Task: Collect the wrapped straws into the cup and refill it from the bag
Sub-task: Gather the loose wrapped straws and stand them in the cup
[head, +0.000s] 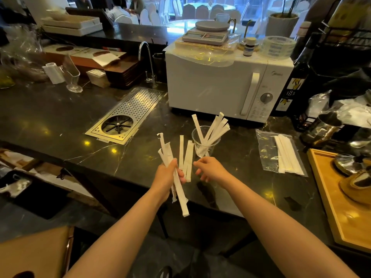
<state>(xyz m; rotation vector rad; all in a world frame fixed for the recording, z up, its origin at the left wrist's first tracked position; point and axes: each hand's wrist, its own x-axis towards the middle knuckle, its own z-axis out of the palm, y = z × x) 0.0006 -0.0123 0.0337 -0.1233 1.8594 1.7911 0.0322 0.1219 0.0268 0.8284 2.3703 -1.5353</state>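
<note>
A clear plastic cup stands on the dark marble counter with several white wrapped straws leaning out of it. My left hand is closed around a bunch of wrapped straws, held above the counter just left of the cup. Three more wrapped straws lie flat on the counter between my hands. My right hand hovers beside the cup's base with fingers loosely spread and nothing in it. A clear zip bag with several wrapped straws inside lies to the right.
A white microwave stands behind the cup, with a scale on top. A metal rinser tray is set into the counter at left. A wooden tray and a metal pitcher are at right, a dark bottle beside the microwave.
</note>
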